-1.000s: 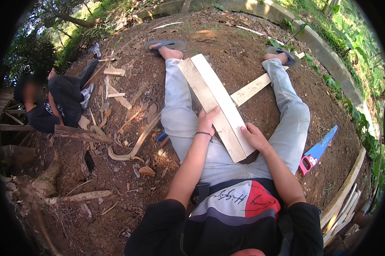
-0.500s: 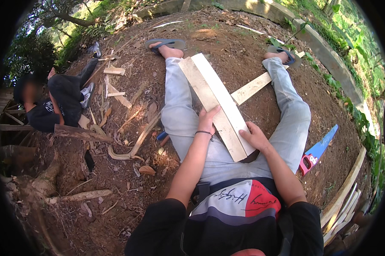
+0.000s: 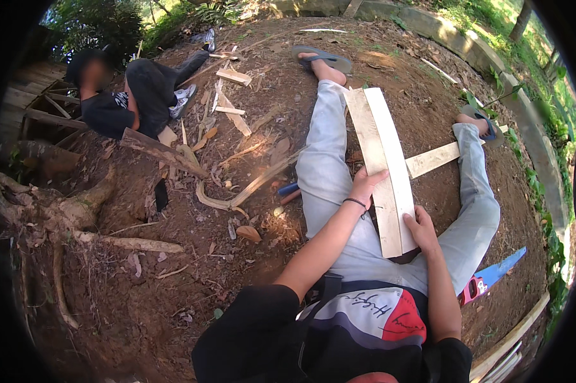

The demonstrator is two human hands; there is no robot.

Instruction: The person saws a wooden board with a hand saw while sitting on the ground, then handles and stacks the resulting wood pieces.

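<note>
Outdoors: bare soil (image 3: 422, 121), trees (image 3: 521, 22)

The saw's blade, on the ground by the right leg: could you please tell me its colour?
The saw's blade is blue, showing best in the head view.

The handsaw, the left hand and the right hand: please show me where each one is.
Handsaw (image 3: 497, 270), head view: on blue blade.
Left hand (image 3: 365, 186), head view: middle of hand.
Right hand (image 3: 423, 232), head view: middle of hand.
</note>
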